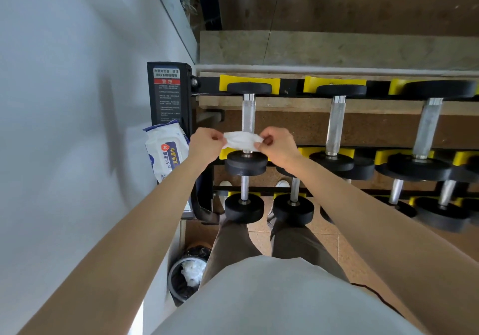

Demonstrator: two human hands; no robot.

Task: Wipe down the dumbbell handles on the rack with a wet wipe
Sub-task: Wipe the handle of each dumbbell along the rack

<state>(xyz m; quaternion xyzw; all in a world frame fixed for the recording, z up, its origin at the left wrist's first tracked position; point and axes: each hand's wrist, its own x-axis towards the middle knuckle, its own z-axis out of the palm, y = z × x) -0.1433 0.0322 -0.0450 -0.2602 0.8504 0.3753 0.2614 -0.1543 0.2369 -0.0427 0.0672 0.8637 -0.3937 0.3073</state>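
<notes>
2 hands are meeting in front of the rack (207, 85), and we are stretching the wet wipe (241, 140) between them. In the head view, our left hand (204, 144) is pinching the wipe's left end between thumb and curled fingers, and our right hand (278, 145) is pinching the right end the same way. The wipe is hanging across the near end of the handle (248, 115) of the leftmost dumbbell on the upper row, just above its near black plate (246, 166); we cannot tell whether it is touching the metal. 2 more dumbbells (335, 124) are lying to the right on the same row, resting in yellow cradles (334, 81). Lower rows are holding further dumbbells nearer our legs. A pack of wipes (166, 150) is sitting just left of the rack's end post, beside the white wall (64, 101). Below it on the floor, a bin (175, 277) with a black liner is holding crumpled white tissue.
</notes>
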